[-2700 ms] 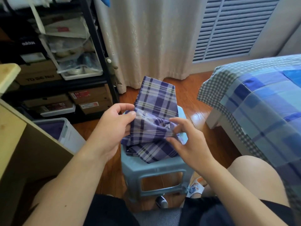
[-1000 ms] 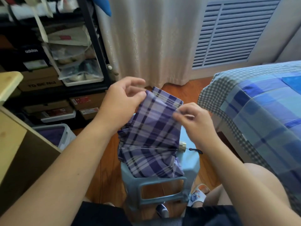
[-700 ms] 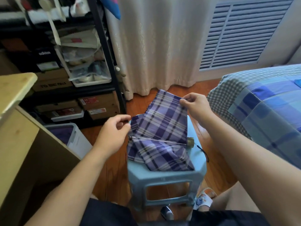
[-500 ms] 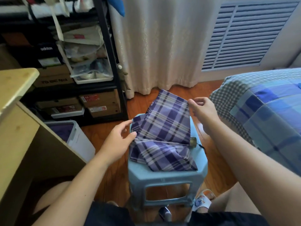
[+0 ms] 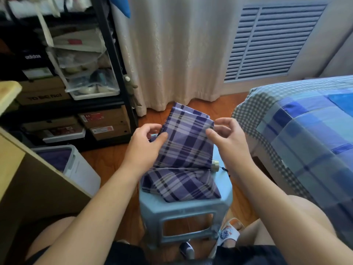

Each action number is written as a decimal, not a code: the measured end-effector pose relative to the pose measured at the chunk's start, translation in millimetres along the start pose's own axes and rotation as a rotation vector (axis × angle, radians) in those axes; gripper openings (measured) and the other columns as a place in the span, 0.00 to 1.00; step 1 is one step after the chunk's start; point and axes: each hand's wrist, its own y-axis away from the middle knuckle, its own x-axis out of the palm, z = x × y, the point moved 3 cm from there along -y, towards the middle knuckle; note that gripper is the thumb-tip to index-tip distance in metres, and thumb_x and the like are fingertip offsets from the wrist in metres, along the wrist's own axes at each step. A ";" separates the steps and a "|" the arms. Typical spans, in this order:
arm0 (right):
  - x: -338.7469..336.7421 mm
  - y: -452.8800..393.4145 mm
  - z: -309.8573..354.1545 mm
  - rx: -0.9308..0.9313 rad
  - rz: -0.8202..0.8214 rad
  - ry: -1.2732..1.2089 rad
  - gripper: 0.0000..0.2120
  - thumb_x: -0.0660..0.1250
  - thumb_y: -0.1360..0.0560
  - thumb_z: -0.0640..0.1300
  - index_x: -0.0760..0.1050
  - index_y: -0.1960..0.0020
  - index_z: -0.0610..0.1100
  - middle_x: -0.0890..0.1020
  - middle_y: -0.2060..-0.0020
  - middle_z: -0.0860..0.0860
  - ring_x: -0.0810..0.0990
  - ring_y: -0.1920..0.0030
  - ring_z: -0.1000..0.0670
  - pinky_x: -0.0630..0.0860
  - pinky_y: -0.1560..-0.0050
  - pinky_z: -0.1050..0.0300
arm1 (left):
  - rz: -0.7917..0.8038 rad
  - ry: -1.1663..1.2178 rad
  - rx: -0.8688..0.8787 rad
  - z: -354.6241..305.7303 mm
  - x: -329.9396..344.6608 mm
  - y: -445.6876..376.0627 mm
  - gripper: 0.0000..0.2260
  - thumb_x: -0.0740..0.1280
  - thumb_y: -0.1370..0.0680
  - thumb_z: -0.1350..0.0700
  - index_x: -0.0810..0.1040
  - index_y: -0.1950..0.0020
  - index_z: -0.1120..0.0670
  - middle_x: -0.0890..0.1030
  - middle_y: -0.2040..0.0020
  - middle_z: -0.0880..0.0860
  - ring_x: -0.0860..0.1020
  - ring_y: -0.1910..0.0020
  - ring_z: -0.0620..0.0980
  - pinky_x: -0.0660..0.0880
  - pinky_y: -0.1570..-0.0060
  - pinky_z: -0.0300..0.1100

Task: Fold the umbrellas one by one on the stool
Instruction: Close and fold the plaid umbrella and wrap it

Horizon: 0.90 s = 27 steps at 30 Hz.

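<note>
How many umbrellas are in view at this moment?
1. A purple plaid umbrella lies on the light blue stool, with the left hand and right hand pinching its raised far panel at either edge. Others may be out of view.

"adidas" is read on a black box (image 5: 33, 56); "TO BE No.1", partly blurred, is printed on a brown box (image 5: 44, 96) below it. Shoebox labels are illegible.

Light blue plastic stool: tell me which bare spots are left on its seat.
The light blue plastic stool shows a bare strip along its near edge and a patch at the right, by the purple plaid umbrella's cream tip. The rest is covered by fabric.
</note>
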 end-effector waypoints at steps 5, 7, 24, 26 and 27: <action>-2.0 -8.1 13.5 -0.157 -0.107 -0.033 0.06 0.73 0.22 0.37 0.81 0.47 0.46 0.86 0.56 0.44 0.87 0.52 0.43 0.84 0.47 0.41 | 0.045 0.075 0.000 -14.4 -0.3 -4.1 0.02 0.72 0.20 0.53 0.83 0.48 0.47 0.84 0.53 0.44 0.81 0.53 0.39 0.76 0.52 0.38; -6.4 -7.6 13.9 -0.227 -0.114 0.063 0.05 0.72 0.22 0.37 0.83 0.48 0.46 0.86 0.59 0.47 0.87 0.55 0.45 0.84 0.48 0.42 | 0.034 0.027 0.048 -12.8 -3.8 0.4 0.04 0.71 0.20 0.54 0.83 0.54 0.48 0.84 0.58 0.45 0.80 0.59 0.38 0.73 0.56 0.37; -16.0 14.6 18.5 -0.202 0.099 0.093 0.20 0.73 0.23 0.34 0.78 0.36 0.51 0.87 0.52 0.50 0.87 0.49 0.52 0.84 0.48 0.56 | 0.184 0.315 0.202 -60.1 -7.3 9.4 0.26 0.71 0.21 0.64 0.72 0.28 0.43 0.85 0.46 0.52 0.84 0.49 0.50 0.82 0.46 0.47; -15.7 19.3 17.8 -0.217 0.087 0.153 0.20 0.74 0.23 0.35 0.78 0.34 0.50 0.86 0.50 0.50 0.86 0.52 0.51 0.85 0.49 0.53 | 0.196 0.311 0.233 -65.4 -9.2 12.1 0.24 0.70 0.21 0.67 0.76 0.29 0.46 0.86 0.49 0.51 0.84 0.52 0.53 0.83 0.48 0.47; -15.7 21.2 17.2 -0.234 0.060 0.180 0.20 0.74 0.24 0.36 0.78 0.34 0.49 0.84 0.50 0.50 0.86 0.54 0.50 0.85 0.51 0.50 | 0.196 0.313 0.235 -66.8 -8.9 14.3 0.22 0.70 0.21 0.67 0.78 0.31 0.47 0.86 0.49 0.51 0.84 0.52 0.56 0.83 0.49 0.48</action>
